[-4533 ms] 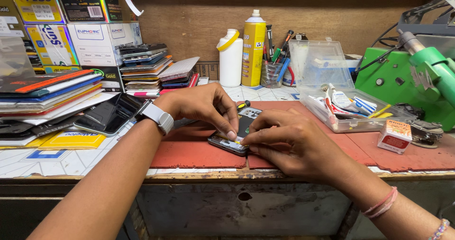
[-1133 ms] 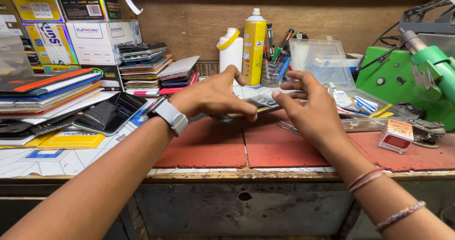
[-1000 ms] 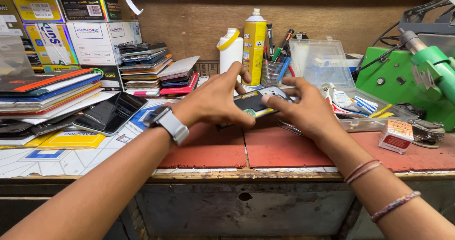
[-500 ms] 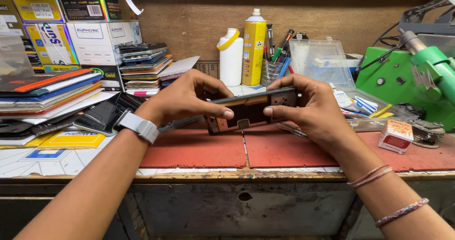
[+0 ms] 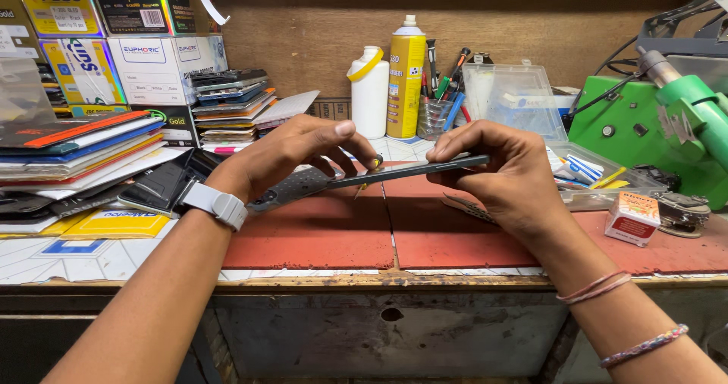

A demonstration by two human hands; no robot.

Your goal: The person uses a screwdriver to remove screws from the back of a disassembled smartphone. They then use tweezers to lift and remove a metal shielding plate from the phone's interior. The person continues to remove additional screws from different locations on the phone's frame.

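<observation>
At the far left a stack of flat packets and loose phones crowds the bench edge, close to the left forearm, so a sideways jerk of that arm could, I judge, sweep them off. The left hand, with a white watch on the wrist, curls over the near end of a phone, thumb pressed down on its upper face and fingers closed beneath; a patterned part shows under the palm, and I cannot tell whether it is a loose back cover or part of the same body. The phone is in the air above the red mat, edge-on to the camera and tilted slightly up toward the right. The right hand pinches the far end, fingertips closed tight along the thin edge. With both ends gripped and the middle unsupported, too much opposing pressure could bend or crack it. A slipping pinch would drop it on the mat, or on the small tool lying under the right hand. Farther right, a small red and white box and an open tray sit near the right wrist and could be knocked.
</observation>
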